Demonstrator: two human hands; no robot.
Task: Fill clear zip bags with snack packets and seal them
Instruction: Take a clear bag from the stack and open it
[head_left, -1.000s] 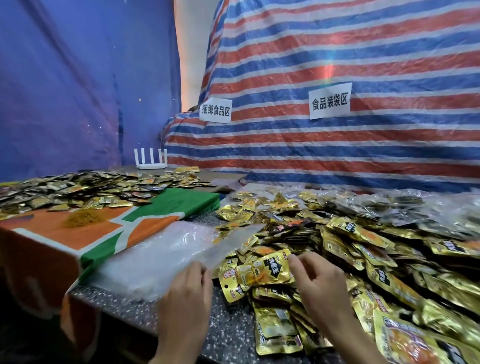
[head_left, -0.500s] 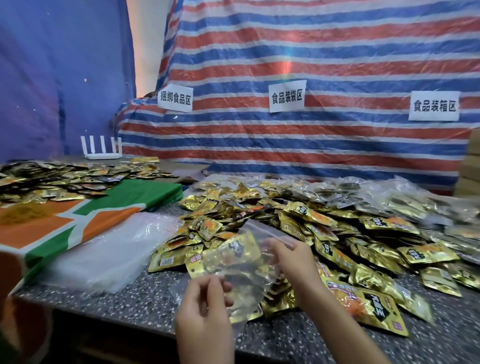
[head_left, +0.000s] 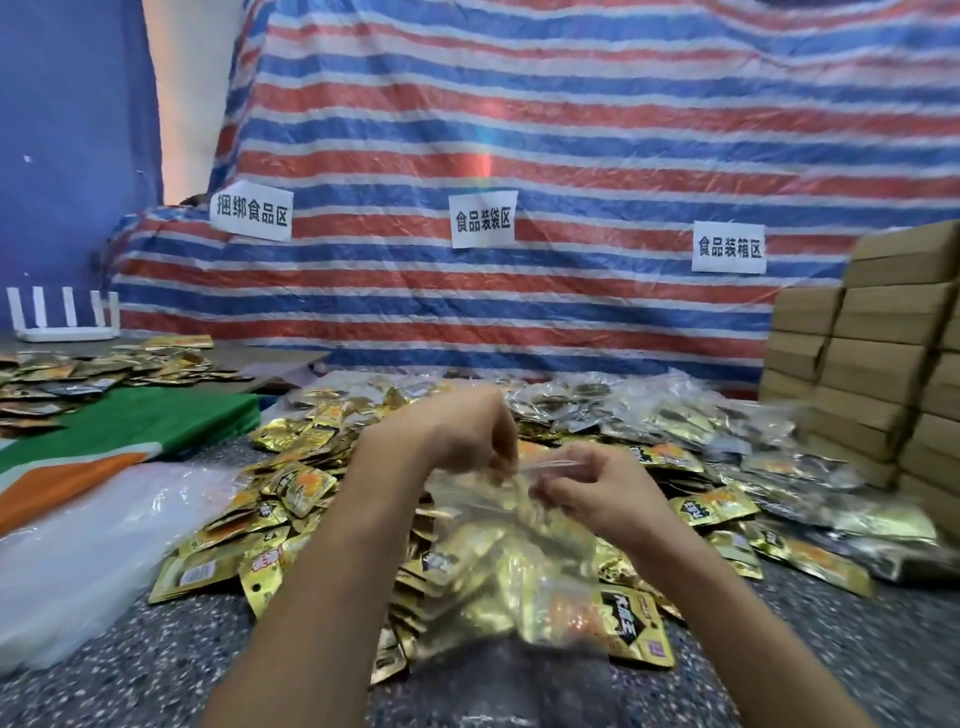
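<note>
The left hand (head_left: 462, 434) and right hand (head_left: 597, 491) pinch the clear bag (head_left: 467, 519) at its 12 o'clock edge; packets (head_left: 491, 579) sit inside.

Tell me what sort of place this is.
Probably a makeshift food-packing workshop: paper signs naming work zones on a striped tarp, a heap of gold snack packets on the table, and stacked cardboard boxes at right.

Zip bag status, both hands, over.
Left hand and right hand pinch top edge of clear zip bag. Gold snack packets inside. Seal blurred, cannot tell. Nothing blocking.
</note>
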